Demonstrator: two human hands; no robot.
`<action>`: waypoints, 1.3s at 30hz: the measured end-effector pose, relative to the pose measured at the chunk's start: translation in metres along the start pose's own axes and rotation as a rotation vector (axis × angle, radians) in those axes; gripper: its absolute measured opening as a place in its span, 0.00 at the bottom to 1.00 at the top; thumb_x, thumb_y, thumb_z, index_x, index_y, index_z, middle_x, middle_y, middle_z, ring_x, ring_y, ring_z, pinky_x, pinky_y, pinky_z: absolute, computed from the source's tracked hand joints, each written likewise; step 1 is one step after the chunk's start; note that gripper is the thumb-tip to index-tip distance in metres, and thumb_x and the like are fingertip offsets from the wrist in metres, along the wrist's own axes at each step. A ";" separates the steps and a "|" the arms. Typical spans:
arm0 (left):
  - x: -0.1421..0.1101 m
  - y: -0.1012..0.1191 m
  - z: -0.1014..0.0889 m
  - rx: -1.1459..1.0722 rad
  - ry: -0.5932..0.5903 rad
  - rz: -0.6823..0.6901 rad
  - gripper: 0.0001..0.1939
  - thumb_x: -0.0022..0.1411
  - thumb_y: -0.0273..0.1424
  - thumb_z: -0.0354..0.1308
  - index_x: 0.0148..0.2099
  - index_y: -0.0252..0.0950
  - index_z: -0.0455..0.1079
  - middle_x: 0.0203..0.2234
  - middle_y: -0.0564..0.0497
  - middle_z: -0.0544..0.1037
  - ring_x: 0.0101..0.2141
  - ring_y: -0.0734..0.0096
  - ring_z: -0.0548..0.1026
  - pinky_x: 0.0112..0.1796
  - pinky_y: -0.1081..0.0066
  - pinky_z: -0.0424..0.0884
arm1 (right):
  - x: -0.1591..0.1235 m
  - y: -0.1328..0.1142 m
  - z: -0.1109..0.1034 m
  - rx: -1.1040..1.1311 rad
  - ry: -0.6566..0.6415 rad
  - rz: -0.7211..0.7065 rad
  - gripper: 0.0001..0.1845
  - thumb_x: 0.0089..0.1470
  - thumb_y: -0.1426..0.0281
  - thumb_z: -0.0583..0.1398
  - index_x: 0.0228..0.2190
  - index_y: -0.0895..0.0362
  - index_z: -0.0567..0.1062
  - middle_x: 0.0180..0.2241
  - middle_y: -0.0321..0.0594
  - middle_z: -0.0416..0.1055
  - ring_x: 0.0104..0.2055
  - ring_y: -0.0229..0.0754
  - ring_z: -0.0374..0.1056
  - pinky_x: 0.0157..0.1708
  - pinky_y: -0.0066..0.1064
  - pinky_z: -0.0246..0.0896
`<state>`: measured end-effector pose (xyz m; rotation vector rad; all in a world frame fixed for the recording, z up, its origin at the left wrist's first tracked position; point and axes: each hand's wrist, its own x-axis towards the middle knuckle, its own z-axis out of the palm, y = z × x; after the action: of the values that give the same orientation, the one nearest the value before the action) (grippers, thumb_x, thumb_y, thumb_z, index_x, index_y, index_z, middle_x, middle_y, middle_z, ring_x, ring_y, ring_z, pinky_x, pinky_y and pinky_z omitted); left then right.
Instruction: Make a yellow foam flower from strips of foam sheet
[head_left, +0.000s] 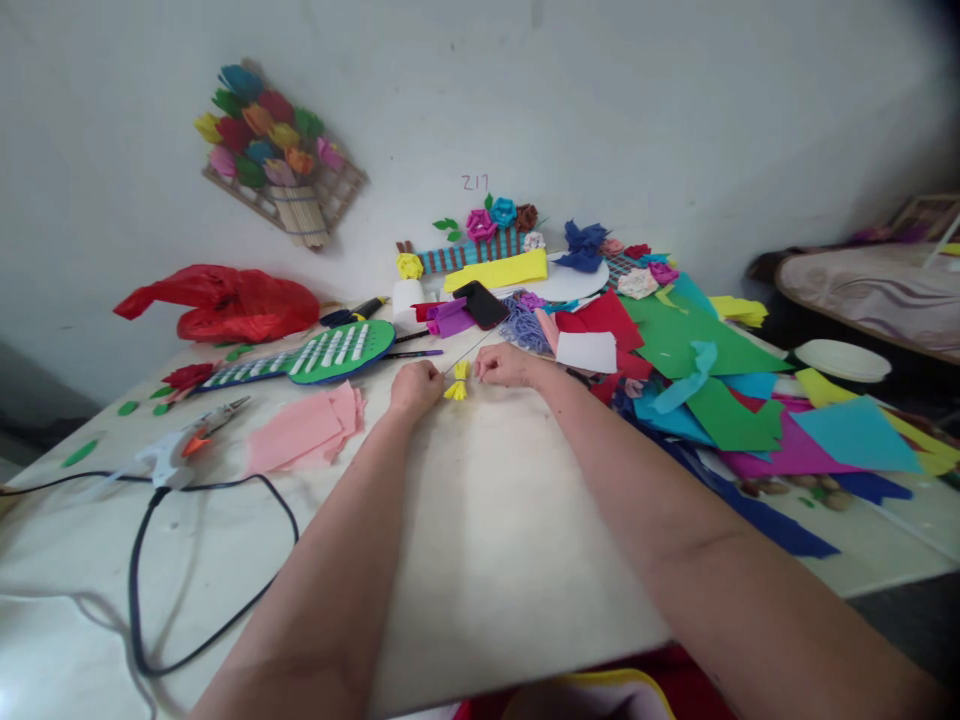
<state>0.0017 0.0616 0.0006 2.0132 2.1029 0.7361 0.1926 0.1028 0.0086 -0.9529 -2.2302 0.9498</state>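
A small bunch of yellow crepe paper (457, 381), pinched in at its middle and fanned out at both ends, stands between my two hands just above the table. My left hand (418, 389) is closed in a pinch at its left side, on a thin dark thread (468, 353) that slants up to the right past the bunch. On the other side my right hand (505, 366) is also closed, fingertips pressed together close to the paper. What it grips is very fine and looks like the thread's other end.
Pink paper sheets (304, 428) and a glue gun (176, 450) with a black cable lie to the left. Behind are a green paper guitar (341, 352), a phone (486, 304) and a red plastic bag (225, 304). Coloured paper sheets (705, 335) cover the right side.
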 end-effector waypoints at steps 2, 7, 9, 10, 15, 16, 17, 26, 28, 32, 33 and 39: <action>-0.001 0.001 -0.001 0.034 -0.010 -0.015 0.10 0.50 0.33 0.50 0.29 0.35 0.71 0.25 0.45 0.74 0.28 0.67 0.68 0.26 0.73 0.56 | -0.001 -0.003 0.003 0.150 0.012 0.007 0.04 0.34 0.77 0.55 0.15 0.61 0.71 0.26 0.37 0.70 0.19 0.29 0.57 0.17 0.21 0.52; -0.003 0.005 -0.003 -0.006 -0.030 -0.045 0.11 0.49 0.36 0.49 0.28 0.34 0.69 0.23 0.47 0.72 0.27 0.67 0.68 0.25 0.72 0.55 | -0.003 -0.014 0.017 0.654 0.005 -0.007 0.04 0.34 0.75 0.55 0.17 0.61 0.71 0.25 0.40 0.72 0.18 0.29 0.57 0.15 0.23 0.50; -0.003 0.006 -0.003 -0.076 -0.030 -0.029 0.11 0.49 0.36 0.49 0.24 0.34 0.67 0.19 0.50 0.69 0.25 0.69 0.66 0.24 0.73 0.53 | -0.002 -0.017 0.021 0.818 0.001 -0.018 0.03 0.33 0.75 0.55 0.17 0.61 0.69 0.25 0.41 0.73 0.18 0.31 0.58 0.14 0.23 0.49; -0.003 0.007 -0.003 -0.117 -0.025 -0.018 0.11 0.48 0.36 0.49 0.23 0.34 0.66 0.18 0.51 0.67 0.24 0.70 0.65 0.24 0.73 0.53 | -0.001 -0.018 0.022 0.883 0.003 -0.015 0.02 0.33 0.75 0.56 0.17 0.60 0.68 0.24 0.41 0.73 0.18 0.32 0.59 0.14 0.23 0.49; -0.003 0.010 -0.002 -0.218 0.072 0.043 0.12 0.48 0.36 0.46 0.21 0.35 0.63 0.14 0.54 0.61 0.21 0.73 0.61 0.23 0.74 0.51 | 0.005 -0.018 0.025 1.079 0.108 0.125 0.03 0.33 0.75 0.53 0.16 0.60 0.67 0.19 0.37 0.70 0.17 0.31 0.56 0.13 0.22 0.48; -0.003 0.010 -0.002 -0.204 0.094 0.051 0.11 0.48 0.35 0.46 0.22 0.35 0.63 0.14 0.54 0.62 0.21 0.72 0.62 0.23 0.74 0.51 | 0.007 -0.018 0.025 1.089 0.140 0.179 0.04 0.33 0.75 0.52 0.15 0.61 0.67 0.17 0.37 0.69 0.16 0.30 0.56 0.13 0.22 0.47; -0.003 0.010 -0.002 -0.181 0.114 0.055 0.11 0.49 0.34 0.45 0.23 0.35 0.64 0.15 0.53 0.63 0.22 0.72 0.62 0.23 0.73 0.51 | 0.008 -0.019 0.025 1.087 0.168 0.231 0.05 0.33 0.76 0.52 0.14 0.61 0.67 0.16 0.37 0.68 0.15 0.30 0.55 0.13 0.22 0.45; -0.008 0.014 -0.002 0.093 0.170 0.060 0.13 0.54 0.33 0.46 0.29 0.35 0.70 0.21 0.46 0.73 0.25 0.66 0.69 0.25 0.71 0.52 | 0.007 -0.025 0.025 0.907 0.257 0.310 0.06 0.32 0.76 0.51 0.10 0.61 0.66 0.13 0.38 0.66 0.12 0.29 0.52 0.11 0.22 0.43; -0.010 0.015 -0.004 0.112 0.166 0.060 0.13 0.54 0.33 0.46 0.30 0.35 0.70 0.22 0.45 0.73 0.26 0.66 0.69 0.25 0.71 0.53 | 0.007 -0.024 0.026 0.871 0.266 0.298 0.06 0.32 0.76 0.52 0.11 0.61 0.66 0.13 0.37 0.66 0.12 0.29 0.53 0.11 0.23 0.44; -0.011 0.013 -0.005 0.097 0.184 0.075 0.12 0.54 0.34 0.47 0.27 0.35 0.69 0.20 0.47 0.72 0.24 0.67 0.67 0.25 0.71 0.51 | 0.005 -0.022 0.025 0.849 0.252 0.247 0.05 0.33 0.76 0.53 0.13 0.61 0.67 0.14 0.37 0.66 0.13 0.30 0.54 0.12 0.23 0.47; -0.010 0.011 -0.006 0.076 0.192 0.083 0.13 0.55 0.35 0.47 0.26 0.35 0.68 0.19 0.48 0.71 0.24 0.69 0.66 0.24 0.72 0.51 | 0.005 -0.022 0.025 0.856 0.249 0.227 0.04 0.33 0.76 0.53 0.14 0.61 0.67 0.15 0.37 0.66 0.14 0.30 0.55 0.13 0.23 0.49; -0.008 0.003 -0.006 -0.207 0.196 0.128 0.18 0.53 0.44 0.48 0.20 0.36 0.59 0.14 0.55 0.61 0.19 0.76 0.58 0.23 0.74 0.50 | 0.001 -0.024 0.021 0.776 0.240 0.224 0.06 0.35 0.77 0.57 0.22 0.59 0.68 0.16 0.33 0.66 0.17 0.31 0.58 0.19 0.24 0.54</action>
<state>0.0027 0.0524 0.0051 2.0485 1.9110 1.1648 0.1677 0.0835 0.0144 -0.8791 -1.3742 1.5442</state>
